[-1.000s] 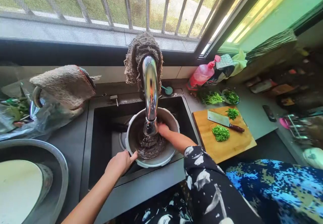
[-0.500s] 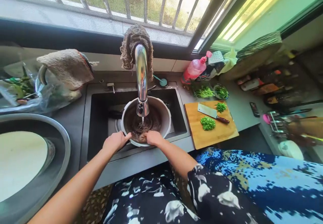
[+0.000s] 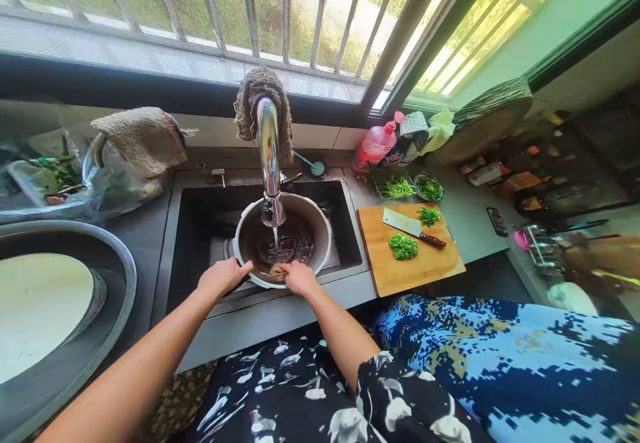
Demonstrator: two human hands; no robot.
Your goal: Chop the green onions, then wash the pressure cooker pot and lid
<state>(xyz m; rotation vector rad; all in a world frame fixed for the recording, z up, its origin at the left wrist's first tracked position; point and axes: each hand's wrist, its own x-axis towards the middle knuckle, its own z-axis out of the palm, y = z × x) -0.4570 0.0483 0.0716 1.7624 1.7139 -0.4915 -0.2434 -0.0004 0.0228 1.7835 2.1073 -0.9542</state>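
While water runs from the faucet, the dark sink sits in the middle of the grey surface, with a big metal basin at nine o'clock and a wooden cutting board at three o'clock carrying a cleaver and heaps of chopped greens. Inside the sink stands the pot, its dark contents wet under the stream. Compared with a second ago, the right hand has come back from beneath the spout to the pot's near rim at six o'clock, its fingers curled over a pale brownish scrubbing pad pressed to the inner wall, which reads as scrubbing that edge rather than stirring. At seven o'clock on the rim the left hand keeps its grip, fingers closed on it and steadying the pot. A pink bottle stands at one o'clock; no brand, label or writing can be read anywhere.
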